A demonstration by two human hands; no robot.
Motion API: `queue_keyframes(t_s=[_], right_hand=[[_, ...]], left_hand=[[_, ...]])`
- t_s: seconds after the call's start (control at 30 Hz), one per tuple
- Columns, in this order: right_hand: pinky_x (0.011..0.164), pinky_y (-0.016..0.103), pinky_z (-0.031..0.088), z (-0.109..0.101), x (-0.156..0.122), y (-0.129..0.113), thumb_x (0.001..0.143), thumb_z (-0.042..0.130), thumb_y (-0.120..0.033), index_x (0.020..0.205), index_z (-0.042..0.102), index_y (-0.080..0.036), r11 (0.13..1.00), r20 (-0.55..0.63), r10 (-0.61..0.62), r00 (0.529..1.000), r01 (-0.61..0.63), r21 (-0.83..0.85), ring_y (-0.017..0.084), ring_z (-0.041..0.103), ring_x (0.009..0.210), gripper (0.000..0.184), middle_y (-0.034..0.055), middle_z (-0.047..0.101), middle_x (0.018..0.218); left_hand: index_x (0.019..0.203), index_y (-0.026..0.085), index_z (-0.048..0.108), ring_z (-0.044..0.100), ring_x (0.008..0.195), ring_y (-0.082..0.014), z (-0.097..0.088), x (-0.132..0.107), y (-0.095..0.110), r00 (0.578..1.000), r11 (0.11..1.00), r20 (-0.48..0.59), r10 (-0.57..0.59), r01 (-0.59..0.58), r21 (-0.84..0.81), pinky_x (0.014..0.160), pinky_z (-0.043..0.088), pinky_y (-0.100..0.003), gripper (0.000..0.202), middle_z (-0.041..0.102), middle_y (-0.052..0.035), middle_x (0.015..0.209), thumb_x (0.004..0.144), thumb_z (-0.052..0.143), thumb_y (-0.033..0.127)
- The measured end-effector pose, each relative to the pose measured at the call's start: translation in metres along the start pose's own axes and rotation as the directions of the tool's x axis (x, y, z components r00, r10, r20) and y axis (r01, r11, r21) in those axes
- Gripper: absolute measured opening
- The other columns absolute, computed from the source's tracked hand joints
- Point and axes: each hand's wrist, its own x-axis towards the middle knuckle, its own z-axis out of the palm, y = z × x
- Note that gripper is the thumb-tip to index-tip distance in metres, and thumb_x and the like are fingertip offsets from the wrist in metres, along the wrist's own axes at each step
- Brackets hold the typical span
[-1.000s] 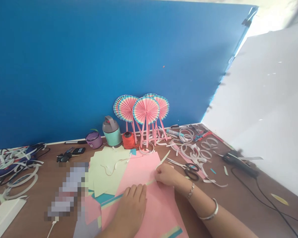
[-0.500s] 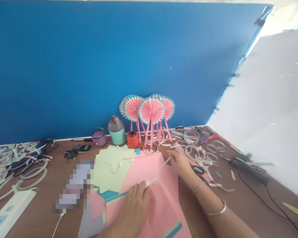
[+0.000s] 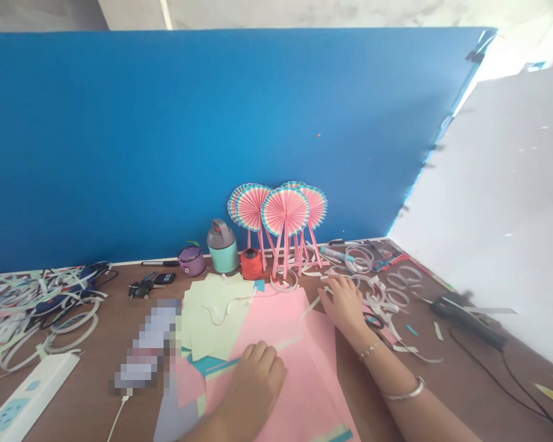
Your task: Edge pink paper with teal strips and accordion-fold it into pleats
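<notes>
Pink paper sheets (image 3: 311, 380) with blue and cream edge bands lie in front of me. My left hand (image 3: 260, 374) presses down on the upper sheet, fingers curled and close together; the fingertips are hidden. A pale strip (image 3: 290, 342) lies across the pink sheet just beyond its knuckles. To the right, my right hand (image 3: 343, 304) is above the far edge of the pink paper. Between its bent fingers is the end of a thin whitish paper strip (image 3: 309, 307), which trails down to the left. Cream sheets (image 3: 216, 331) are stacked at the left, with a loose thread on top.
Pink round paper fans (image 3: 286, 212) stand against the blue partition (image 3: 166, 135). Beside them are a teal flask (image 3: 223, 252), red thread spool (image 3: 251, 264) and purple cup (image 3: 191, 261). Tape rolls (image 3: 359, 261) lie right, a glue gun (image 3: 467, 319) farther right, a power strip (image 3: 37, 393) left.
The strip that stretched between my hands has come away from my left hand and hangs from the right. My right hand has shifted slightly right; the view has tilted up a little.
</notes>
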Motion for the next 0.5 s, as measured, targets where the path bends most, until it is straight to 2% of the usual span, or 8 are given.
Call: queue_keyframes(t_s=[0.1,0.17,0.23,0.3,0.37,0.4,0.43,0.5], right_hand=[[0.083,0.038,0.032,-0.004,0.001,-0.011,0.086,0.045,-0.027,0.087,0.065,-0.022,0.997,0.04,-0.054,0.998,0.051,0.064,0.025,0.05,0.102,0.021,0.0065,0.064,0.104],[0.083,0.035,0.032,-0.006,0.002,-0.024,0.086,0.044,-0.023,0.089,0.066,-0.021,0.984,0.098,-0.145,0.985,0.134,0.115,0.023,0.052,0.098,0.022,0.0063,0.065,0.1],[0.081,0.032,0.033,-0.008,0.003,-0.042,0.084,0.043,-0.018,0.092,0.066,-0.02,0.955,0.191,-0.27,0.944,0.238,0.176,0.022,0.052,0.096,0.024,0.007,0.066,0.099],[0.08,0.031,0.034,-0.008,0.005,-0.062,0.083,0.043,-0.015,0.095,0.066,-0.019,0.919,0.278,-0.377,0.883,0.319,0.231,0.021,0.053,0.096,0.027,0.0077,0.067,0.097],[0.08,0.029,0.035,-0.006,0.008,-0.081,0.081,0.043,-0.011,0.094,0.067,-0.018,0.899,0.349,-0.428,0.834,0.352,0.261,0.021,0.054,0.094,0.028,0.0079,0.067,0.095],[0.079,0.028,0.035,-0.005,0.01,-0.09,0.08,0.045,-0.011,0.093,0.067,-0.019,0.901,0.387,-0.426,0.818,0.342,0.267,0.02,0.054,0.094,0.027,0.0077,0.067,0.096],[0.077,0.027,0.035,-0.003,0.013,-0.097,0.079,0.046,-0.011,0.091,0.067,-0.019,0.918,0.417,-0.388,0.822,0.301,0.26,0.02,0.055,0.094,0.026,0.0074,0.067,0.095],[0.069,0.025,0.036,0.003,0.021,-0.109,0.079,0.045,-0.01,0.084,0.067,-0.017,0.953,0.439,-0.287,0.852,0.209,0.217,0.019,0.058,0.087,0.024,0.0086,0.067,0.089]], left_hand=[[0.072,0.019,0.051,0.046,0.068,-0.0182,-0.003,0.0,-0.001,0.999,1.0,-0.043,0.015,-0.015,-0.001,0.062,0.034,-0.033,0.019,0.051,-0.0012,0.07,0.087,0.041,0.01],[0.073,0.019,0.051,0.046,0.067,-0.0181,-0.005,0.001,-0.002,0.998,1.0,-0.062,0.022,-0.022,-0.002,0.063,0.034,-0.033,0.02,0.052,-0.0017,0.069,0.087,0.039,0.011],[0.077,0.018,0.053,0.045,0.066,-0.0183,-0.007,0.001,-0.002,0.997,0.999,-0.077,0.028,-0.03,-0.018,0.062,0.035,-0.033,0.019,0.053,-0.002,0.068,0.088,0.038,0.013],[0.082,0.018,0.054,0.046,0.067,-0.0184,-0.007,0.001,-0.002,0.996,0.998,-0.087,0.033,-0.037,-0.048,0.062,0.035,-0.033,0.018,0.054,-0.0025,0.07,0.088,0.037,0.014],[0.087,0.018,0.055,0.047,0.069,-0.0181,-0.006,0.0,-0.003,0.994,0.996,-0.097,0.047,-0.054,-0.076,0.063,0.036,-0.032,0.019,0.055,-0.003,0.073,0.088,0.036,0.014],[0.09,0.017,0.055,0.048,0.07,-0.0179,-0.005,0.0,-0.004,0.993,0.994,-0.101,0.054,-0.063,-0.086,0.064,0.037,-0.032,0.019,0.056,-0.0033,0.075,0.089,0.036,0.013],[0.093,0.017,0.055,0.048,0.071,-0.0178,-0.004,0.0,-0.005,0.993,0.993,-0.102,0.059,-0.068,-0.094,0.065,0.037,-0.032,0.02,0.057,-0.0037,0.077,0.089,0.036,0.014],[0.098,0.017,0.055,0.049,0.073,-0.0178,0.0,-0.001,-0.007,0.992,0.992,-0.11,0.06,-0.071,-0.104,0.065,0.038,-0.032,0.02,0.058,-0.0042,0.079,0.089,0.037,0.015]])
